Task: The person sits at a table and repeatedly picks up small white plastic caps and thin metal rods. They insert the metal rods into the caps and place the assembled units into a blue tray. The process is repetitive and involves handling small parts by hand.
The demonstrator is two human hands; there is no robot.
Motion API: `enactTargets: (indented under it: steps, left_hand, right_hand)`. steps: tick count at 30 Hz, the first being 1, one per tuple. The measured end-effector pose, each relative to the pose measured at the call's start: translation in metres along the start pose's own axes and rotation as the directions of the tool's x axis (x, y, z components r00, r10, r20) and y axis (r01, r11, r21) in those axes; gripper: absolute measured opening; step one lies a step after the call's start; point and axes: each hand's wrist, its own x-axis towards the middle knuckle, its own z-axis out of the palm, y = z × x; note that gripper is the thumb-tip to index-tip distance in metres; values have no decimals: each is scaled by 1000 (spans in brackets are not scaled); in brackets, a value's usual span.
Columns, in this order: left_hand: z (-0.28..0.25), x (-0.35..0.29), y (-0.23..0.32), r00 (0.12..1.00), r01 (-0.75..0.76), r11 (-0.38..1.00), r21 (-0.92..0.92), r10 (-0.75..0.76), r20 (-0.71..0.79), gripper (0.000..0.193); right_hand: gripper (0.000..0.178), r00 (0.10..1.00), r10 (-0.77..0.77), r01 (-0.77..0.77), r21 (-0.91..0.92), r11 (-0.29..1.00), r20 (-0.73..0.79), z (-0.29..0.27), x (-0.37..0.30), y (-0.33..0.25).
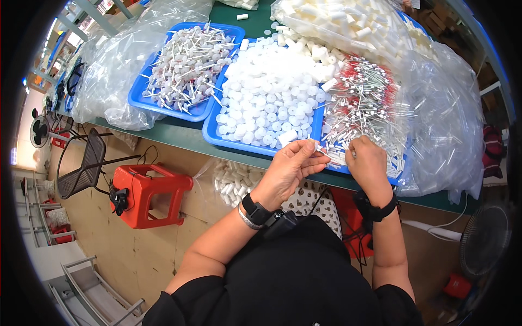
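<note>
My left hand (289,167) pinches a small white piece (321,148) between thumb and forefinger, its other fingers curled below. Close by on the right, my right hand (371,165) is closed with its fingertips together, over the front of the tray of thin sticks; what they hold, if anything, is hidden. Thin metal sticks with white and red ends (361,89) lie heaped there, short white tubes in front of them. Left of these, round white translucent discs (266,98) fill a blue tray (234,144). White stick-and-disc pieces (187,65) fill another blue tray (134,98).
White foam cylinders spill from a clear bag (348,24) at the back. Plastic bags (440,119) drape over the right end of the green table (179,132), others over its left. A red stool (147,195), a dark chair (87,163) and a fan (485,239) stand around.
</note>
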Motion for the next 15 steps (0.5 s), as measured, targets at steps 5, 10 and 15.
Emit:
enactTargets:
  steps: [5, 10, 15]
  left_hand:
    - [3, 1, 1, 999, -17, 1000, -25, 16, -35, 24]
    - [2, 1, 1, 999, -26, 998, -66, 24, -36, 23]
    - [1, 1, 4, 994, -92, 993, -69, 87, -69, 20]
  right_hand:
    - [6, 999, -37, 36, 39, 999, 9, -4, 0, -3]
    - [7, 995, -80, 87, 114, 990, -60, 3, -2, 2]
    - [8, 999, 34, -16, 488, 873, -28, -13, -4, -8]
